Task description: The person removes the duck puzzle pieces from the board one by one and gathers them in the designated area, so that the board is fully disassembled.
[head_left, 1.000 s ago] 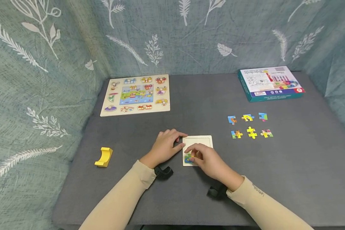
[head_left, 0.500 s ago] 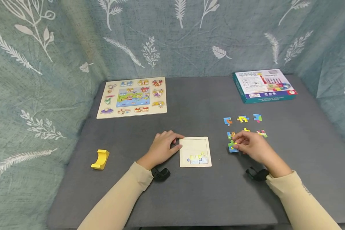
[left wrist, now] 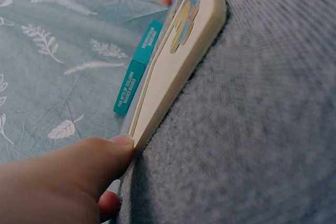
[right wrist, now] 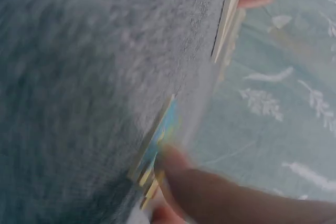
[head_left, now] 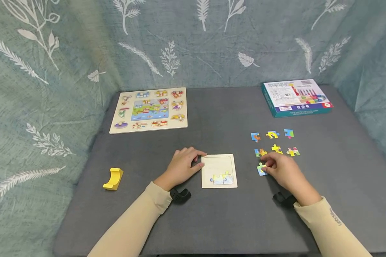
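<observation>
A small square wooden puzzle tray (head_left: 216,164) lies mid-table, with two joined jigsaw pieces (head_left: 222,179) at its lower right. My left hand (head_left: 183,166) rests at its left side, forefinger at the upper corner and thumb on the edge; the left wrist view shows the thumb (left wrist: 122,142) pressing the tray's rim. To the right, my right hand (head_left: 282,171) pinches a green-and-blue jigsaw piece (head_left: 261,169) between thumb and fingers, at or just above the tabletop. Part of that piece hides behind the fingers. Two rows of loose jigsaw pieces (head_left: 272,134) lie just beyond.
A wooden knob puzzle board (head_left: 115,129) lies at the back left. At the back right is a teal-sided box (head_left: 299,98). A yellow curved block (head_left: 113,179) sits on the left of the grey table (head_left: 231,221). Patterned cloth (head_left: 209,57) hangs behind.
My right hand has carried the green-and-blue jigsaw piece from the tray's lower left to the right, below the loose pieces, then lowered it slightly toward me. The left hand stays at the tray.
</observation>
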